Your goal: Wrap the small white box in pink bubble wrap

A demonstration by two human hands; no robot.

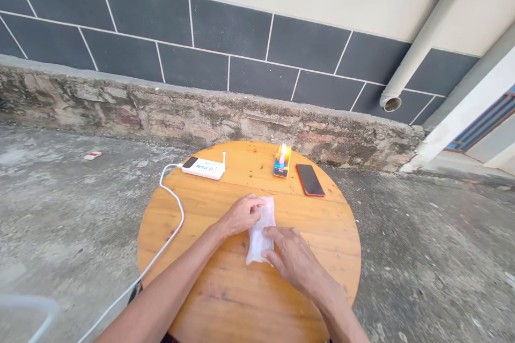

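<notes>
A translucent white plastic wrap (260,244), folded into a narrow upright strip, lies on the round wooden table (217,284). At its upper left edge, my left hand (242,214) has its fingers bent and closed on the wrap. My right hand (295,257) grips the right edge lower down, thumb near the bottom and forefinger higher up. Whether anything is inside the wrap cannot be made out.
At the table's far side stand a white box-shaped device (204,168) with a short antenna and a yellow-and-blue tape dispenser (282,161). A red-edged phone (310,180) lies to the right. A white cable (177,228) trails over the left edge. A tiled wall (249,75) rises behind.
</notes>
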